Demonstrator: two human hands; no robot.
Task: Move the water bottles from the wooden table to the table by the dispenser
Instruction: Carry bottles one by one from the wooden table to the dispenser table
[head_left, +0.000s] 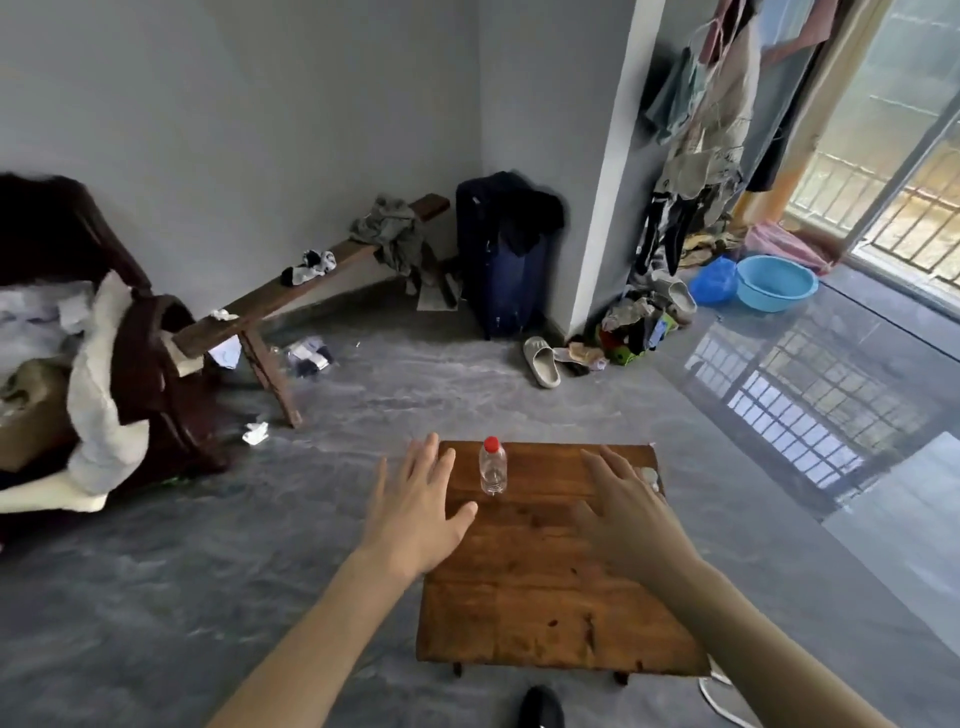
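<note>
both bare arms stretched forward over wooden table (545, 587). left hand (415, 512) flat, palm down, fingers spread, hovering at table's left edge, thumb pointing toward bottle; empty, nothing gripped. right hand (626, 512) also palm down, fingers loosely spread, over right part of tabletop; empty, not closed on anything. small pale object (649, 475) partly hidden just behind right hand near table's right edge, too covered to identify.

water bottle (492, 466) upright on far part of tabletop, between the two hands, nearer left hand, touched by neither. clear plastic, red cap, looks nearly empty, no label visible. only bottle clearly seen on table.

tabletop brown, worn, dark spots, mostly bare from bottle to near edge. far edge just behind bottle. short dark legs showing under near edge. dark shoe (540, 709) on floor at near edge, white cord (719, 696) by near right corner.

grey floor (208, 597) open to left and beyond table. wooden bench (291, 291) with clothes along far wall, dark suitcase (501, 254) in corner, slipper (541, 361) and clothes heap by pillar. blue basin (776, 283) near glass door (893, 156) far right. dark chair piled with cloth (114, 374) at left, well apart from table. dispenser table not in view.
</note>
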